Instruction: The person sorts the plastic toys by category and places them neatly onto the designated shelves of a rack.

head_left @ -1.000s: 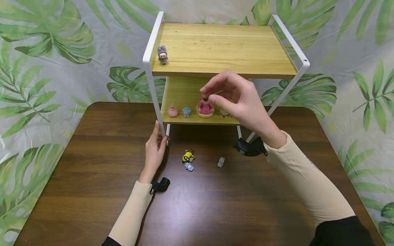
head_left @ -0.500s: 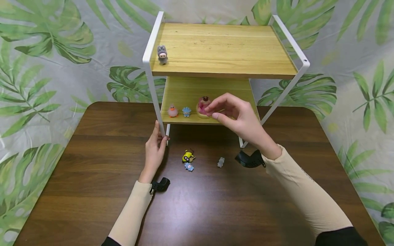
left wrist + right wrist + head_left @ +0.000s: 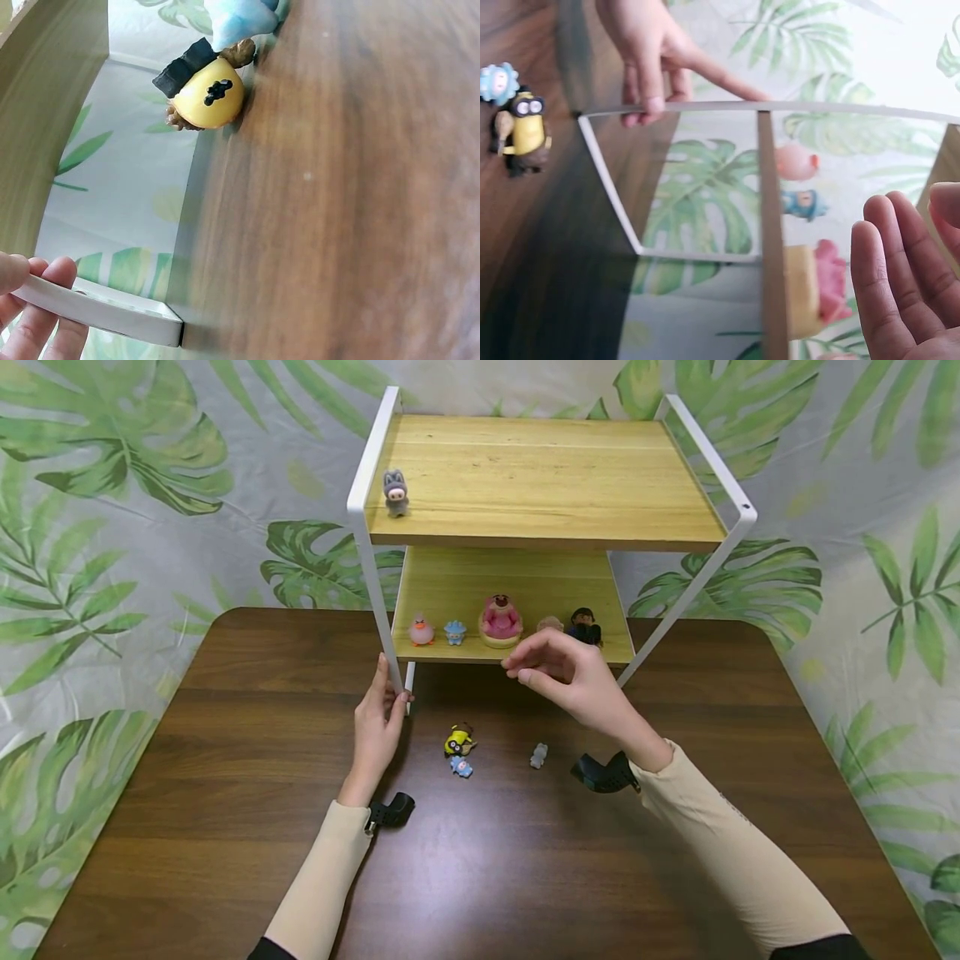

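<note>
My left hand (image 3: 377, 727) grips the left white metal leg (image 3: 97, 311) of a two-tier wooden shelf (image 3: 540, 477), thumb on one side and fingers on the other. My right hand (image 3: 581, 685) hovers just in front of the lower board, fingers gently bent, holding nothing. On that board stand a pink round bird figure (image 3: 422, 632), a small blue figure (image 3: 454, 632), a pink bear in a yellow base (image 3: 501, 622) and a dark-haired figure (image 3: 584, 625). A pale figure (image 3: 550, 623) beside it is partly hidden by my right hand.
A grey rabbit-eared figure (image 3: 396, 493) stands at the top board's left front. On the brown table (image 3: 225, 810) lie a yellow minion figure (image 3: 457, 742), a blue figure (image 3: 462, 767) touching or close to it, and a small grey figure (image 3: 538, 755) to their right.
My right hand has drawn down and back from the shelf toward me, uncovering the pink bear and the dark-haired figure. My left hand stays on the leg.
</note>
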`<control>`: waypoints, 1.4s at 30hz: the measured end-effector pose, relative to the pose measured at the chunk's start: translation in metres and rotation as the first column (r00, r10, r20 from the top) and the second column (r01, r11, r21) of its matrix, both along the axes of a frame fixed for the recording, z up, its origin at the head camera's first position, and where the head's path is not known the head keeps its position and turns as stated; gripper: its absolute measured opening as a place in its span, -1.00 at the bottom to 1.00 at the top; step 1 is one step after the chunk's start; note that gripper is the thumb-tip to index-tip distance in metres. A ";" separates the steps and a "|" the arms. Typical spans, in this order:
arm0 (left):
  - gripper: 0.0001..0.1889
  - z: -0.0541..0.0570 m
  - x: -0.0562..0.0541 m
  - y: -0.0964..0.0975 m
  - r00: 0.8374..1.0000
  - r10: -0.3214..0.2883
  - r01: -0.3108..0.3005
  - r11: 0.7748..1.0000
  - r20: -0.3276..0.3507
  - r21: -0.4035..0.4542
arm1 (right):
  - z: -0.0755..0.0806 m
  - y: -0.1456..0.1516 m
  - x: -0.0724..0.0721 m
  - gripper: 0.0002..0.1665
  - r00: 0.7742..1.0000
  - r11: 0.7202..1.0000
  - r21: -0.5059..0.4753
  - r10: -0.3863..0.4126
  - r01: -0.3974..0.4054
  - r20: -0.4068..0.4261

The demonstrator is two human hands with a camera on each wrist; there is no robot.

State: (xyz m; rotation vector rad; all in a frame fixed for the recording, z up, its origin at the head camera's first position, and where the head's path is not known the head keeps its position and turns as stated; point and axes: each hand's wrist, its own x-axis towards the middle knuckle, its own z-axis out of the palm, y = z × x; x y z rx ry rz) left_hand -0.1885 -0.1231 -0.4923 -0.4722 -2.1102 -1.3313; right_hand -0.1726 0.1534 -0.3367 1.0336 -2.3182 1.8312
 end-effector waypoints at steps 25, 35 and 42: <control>-0.02 -0.001 -0.001 -0.001 1.000 0.006 -0.006 1.000 0.005 -0.008 | -0.064 0.020 0.004 -0.81 0.985 0.983 0.170 -0.091 0.066 0.147; -0.03 -0.002 -0.001 -0.001 1.000 0.006 -0.006 1.000 0.008 -0.010 | -0.095 0.030 0.009 -0.77 0.978 0.976 0.200 -0.118 0.083 0.171; -0.04 -0.002 -0.002 -0.001 1.000 0.006 -0.006 1.000 0.003 -0.010 | -0.108 0.035 0.013 -0.76 0.972 0.969 0.231 -0.135 0.089 0.191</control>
